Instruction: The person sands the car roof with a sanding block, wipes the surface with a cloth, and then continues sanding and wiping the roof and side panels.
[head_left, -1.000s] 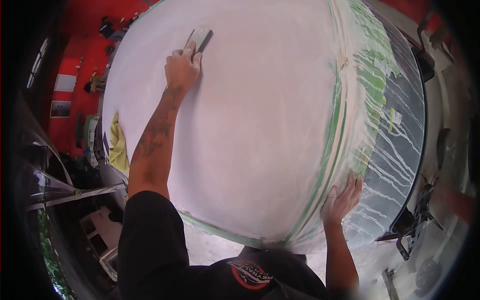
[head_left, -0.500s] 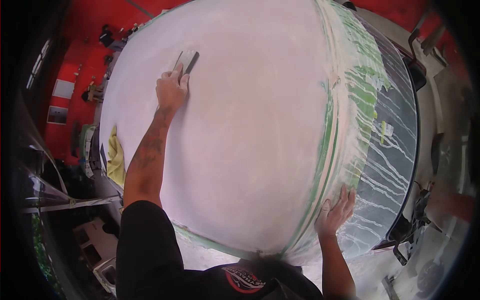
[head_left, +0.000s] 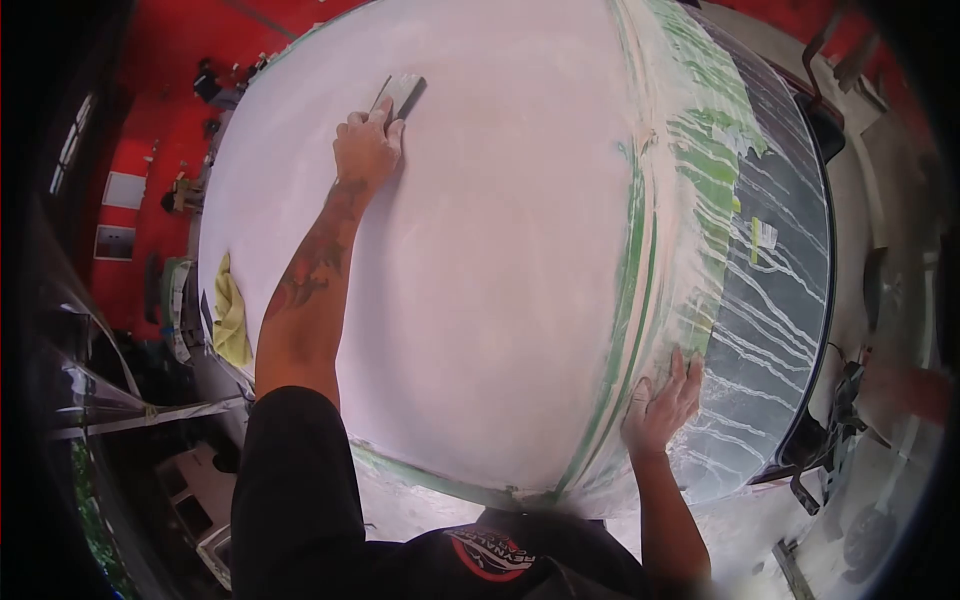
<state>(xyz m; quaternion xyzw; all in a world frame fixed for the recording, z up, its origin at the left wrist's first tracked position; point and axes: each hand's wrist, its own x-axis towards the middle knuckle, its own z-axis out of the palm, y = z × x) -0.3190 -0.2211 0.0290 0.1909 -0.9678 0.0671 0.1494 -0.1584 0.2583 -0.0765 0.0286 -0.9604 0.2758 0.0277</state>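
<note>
The left hand point(head_left: 367, 150) holds a flat block point(head_left: 405, 95) in the upper middle of the frame, left of centre, over a broad pale panel point(head_left: 500, 230). Its fingers close around the block's lower end, with the thumb along the right side; the block's upper end sticks out past them, tilted up and to the right. The right hand point(head_left: 662, 402), at lower right, holds nothing that shows: its fingers are loosely spread and rest on the whitened border beside the green tape point(head_left: 628, 290).

The block looks light and stiff, small enough for one hand. The pale dusting on its top could make it a little slippery, so the long sides seem the surest place to grip, with the fingertips kept above its underside. The panel appears rigid and smooth; the tape is thin and ragged along its outer side, and would probably lift or tear if caught.

Right of the block, the pale surface runs unbroken to the upright lines of tape, beyond which lies a dark surface point(head_left: 765, 310) streaked with white. On the left the panel curves away to its rim, where a yellow-green cloth point(head_left: 230, 315) lies at mid-left. The near edge carries another taped strip point(head_left: 420, 474) just in front of the person's body. Above the block, less of the panel shows before the top of the frame.
</note>
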